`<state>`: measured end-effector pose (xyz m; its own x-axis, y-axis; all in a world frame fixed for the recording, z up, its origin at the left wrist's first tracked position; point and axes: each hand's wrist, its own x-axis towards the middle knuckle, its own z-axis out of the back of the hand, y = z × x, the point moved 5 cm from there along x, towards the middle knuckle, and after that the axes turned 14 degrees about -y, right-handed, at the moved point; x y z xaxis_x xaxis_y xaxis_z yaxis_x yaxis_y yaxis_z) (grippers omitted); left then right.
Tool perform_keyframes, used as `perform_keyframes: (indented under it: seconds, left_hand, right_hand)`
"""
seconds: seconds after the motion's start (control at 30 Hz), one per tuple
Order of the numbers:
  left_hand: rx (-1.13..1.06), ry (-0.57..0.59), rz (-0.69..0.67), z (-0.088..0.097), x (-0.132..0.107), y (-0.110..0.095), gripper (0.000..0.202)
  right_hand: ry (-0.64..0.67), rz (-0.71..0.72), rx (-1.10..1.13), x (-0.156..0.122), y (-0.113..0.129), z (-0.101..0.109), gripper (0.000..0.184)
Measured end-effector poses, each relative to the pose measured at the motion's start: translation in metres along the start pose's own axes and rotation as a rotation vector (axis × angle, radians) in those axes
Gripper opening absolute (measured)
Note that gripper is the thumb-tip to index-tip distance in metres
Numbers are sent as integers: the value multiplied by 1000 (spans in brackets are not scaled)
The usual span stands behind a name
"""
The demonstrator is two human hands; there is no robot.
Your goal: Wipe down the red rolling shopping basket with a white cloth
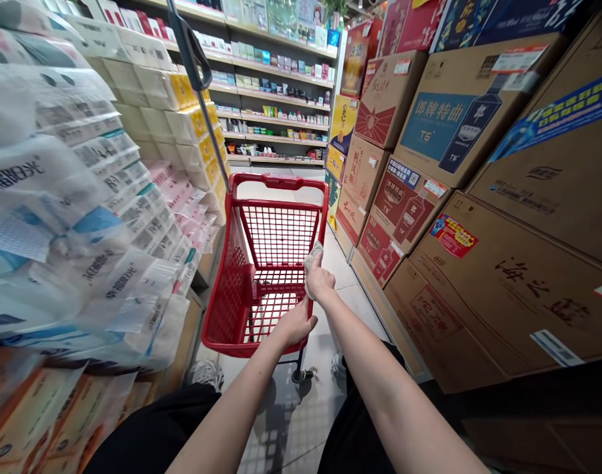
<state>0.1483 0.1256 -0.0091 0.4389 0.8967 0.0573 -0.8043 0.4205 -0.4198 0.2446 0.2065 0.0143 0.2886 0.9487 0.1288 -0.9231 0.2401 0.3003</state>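
A red plastic shopping basket on wheels (216,289) stands upright in front of me, with a grid floor and grid far wall. My right hand (321,282) presses a pale cloth (313,255) against the basket's right rim, fingers closed on it. Just nearer to me, my left hand (297,322) is closed on the same rim at its front right corner, thumb outside; its fingertips are partly hidden. A long grey pull handle (202,79) rises from the basket's far left corner.
Packs of tissue paper (128,158) are stacked along the left side. Tall stacks of cardboard cartons (429,131) line the right. Shelves (281,99) of small boxed goods close off the far end. My shoe (207,374) is beside the basket on the tiled floor (291,421).
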Motion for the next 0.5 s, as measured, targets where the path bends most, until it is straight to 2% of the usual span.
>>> perform_keyframes:
  seconds: [0.2,0.43,0.5]
  left_hand:
    - [-35,47,6,6,-11,1,58]
    - [-84,48,31,9,-18,5,72]
    - [-103,52,35,7,-18,9,74]
  right_hand:
    - [8,1,-11,7,2,-5,69]
    - [-15,-38,-48,46,9,6,65]
    - [23,-39,-65,59,10,6,65]
